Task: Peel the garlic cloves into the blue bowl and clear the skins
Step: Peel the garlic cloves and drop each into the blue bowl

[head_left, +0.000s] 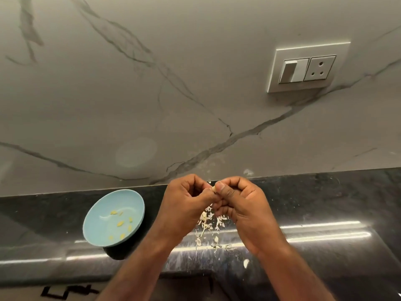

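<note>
Pinching a small pale clove (214,188) between thumbs and fingertips, the left hand (186,198) and right hand (240,203) met knuckle to knuckle above the back of the counter (325,203). Each grip was closed tight, fingers curled in toward the palm. Only a sliver of the clove showed between the two thumbs, and how much skin it carried could not be told.

Directly under the hands a loose scatter of skins (208,222), white and papery, lay on the dark polished stone. A stem-like bit lay among them, and one stray flake (246,262) sat nearer the front edge.

On the far side of the left forearm from the skins sat the bowl (112,200), light blue and shallow. Several yellowish peeled cloves (120,223) lay on its bottom. Both forearms were bare and reached in from the lower edge.

Behind the counter rose a grey marble-veined wall (152,94). Up on its right side a white plate (306,68) carried a switch and a three-pin socket.
</note>
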A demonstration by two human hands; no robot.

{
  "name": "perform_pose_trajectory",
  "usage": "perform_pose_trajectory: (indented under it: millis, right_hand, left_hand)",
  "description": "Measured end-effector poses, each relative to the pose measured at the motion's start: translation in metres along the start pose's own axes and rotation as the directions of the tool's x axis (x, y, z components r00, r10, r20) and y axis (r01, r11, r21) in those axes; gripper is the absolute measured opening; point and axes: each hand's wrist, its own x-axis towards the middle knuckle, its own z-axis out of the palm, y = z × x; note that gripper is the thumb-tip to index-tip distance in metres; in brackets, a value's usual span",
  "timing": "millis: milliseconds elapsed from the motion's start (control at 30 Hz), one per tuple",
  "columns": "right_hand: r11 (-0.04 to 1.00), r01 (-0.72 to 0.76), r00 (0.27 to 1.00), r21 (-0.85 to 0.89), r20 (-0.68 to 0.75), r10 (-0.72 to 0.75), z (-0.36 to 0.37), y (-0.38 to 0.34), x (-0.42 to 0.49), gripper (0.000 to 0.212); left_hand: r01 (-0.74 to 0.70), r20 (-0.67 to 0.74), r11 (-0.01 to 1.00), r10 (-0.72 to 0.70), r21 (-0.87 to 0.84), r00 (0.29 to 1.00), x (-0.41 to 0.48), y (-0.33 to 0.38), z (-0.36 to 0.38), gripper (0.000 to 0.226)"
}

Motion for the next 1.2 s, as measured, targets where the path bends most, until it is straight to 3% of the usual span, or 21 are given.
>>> perform_pose_trajectory:
  millis: [167, 400, 600, 833, 967, 1200]
  right_hand:
    - [0.988, 0.108, 0.992, -0.110, -0.055, -0.115, 0.002, 0.010, -0.001, 0.005]
    - [0.975, 0.063, 0.998, -0.212, 0.015, -0.061, -0.002, 0.012, -0.002, 0.012]
    - [0.997, -0.021, 0.999, -0.071, -0.034, 0.019, -0.007, 0.017, 0.000, 0.012]
    - [0.980, -0.140, 0.987, 0.139, -0.066, 0.150, -0.014, 0.013, 0.007, 0.017]
    - [0.971, -0.162, 0.982, 0.177, -0.065, 0.176, -0.015, 0.011, 0.011, 0.018]
    - [0.973, -0.163, 0.976, 0.166, -0.114, 0.183, -0.015, 0.012, 0.015, 0.020]
  left_hand:
    - [0.023, -0.056, 0.999, -0.025, -0.041, 0.998, -0.001, -0.006, 0.002, 0.015]
    - [0.072, -0.076, 0.997, -0.071, 0.001, 0.995, 0.000, -0.018, 0.000, 0.012]
    - [0.110, -0.057, 0.994, -0.109, 0.011, 0.992, -0.002, -0.023, 0.004, 0.010]
    - [0.164, -0.145, 0.986, -0.157, 0.036, 0.977, 0.011, -0.034, 0.000, 0.010]
    - [0.158, -0.097, 0.976, -0.145, 0.150, 0.985, 0.020, -0.035, -0.001, 0.021]
    - [0.119, -0.075, 0.941, -0.100, 0.317, 0.992, 0.034, -0.040, 0.000, 0.014]
